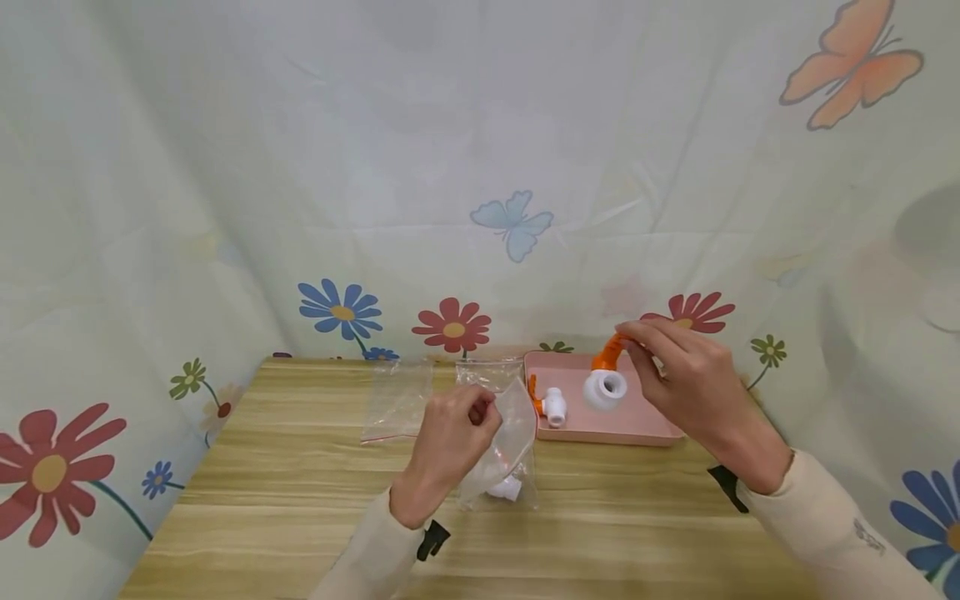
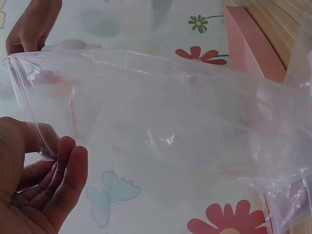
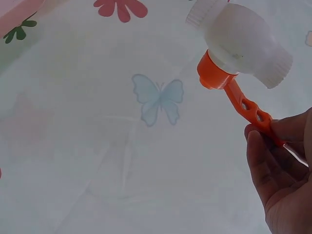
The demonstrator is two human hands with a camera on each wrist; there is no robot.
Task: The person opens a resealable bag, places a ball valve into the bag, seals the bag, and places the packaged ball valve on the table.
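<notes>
My right hand (image 1: 686, 375) pinches the orange lever of a white plastic ball valve (image 1: 604, 387), which hangs in the air over the pink tray. In the right wrist view, the thumb and fingertips hold the end of the lever (image 3: 251, 112). My left hand (image 1: 453, 429) pinches the edge of a clear zip bag (image 2: 161, 112), raised from the table with its mouth toward the right hand. Below it, a white valve (image 1: 506, 487) shows through clear plastic on the table. Another ball valve (image 1: 554, 407) with an orange lever sits at the tray's left end.
The shallow pink tray (image 1: 645, 425) stands at the back right of the wooden table (image 1: 300, 500). A flat clear zip bag (image 1: 397, 400) lies left of centre, and more clear plastic (image 1: 487, 372) lies by the tray. Behind hangs a flowered curtain (image 1: 375, 167).
</notes>
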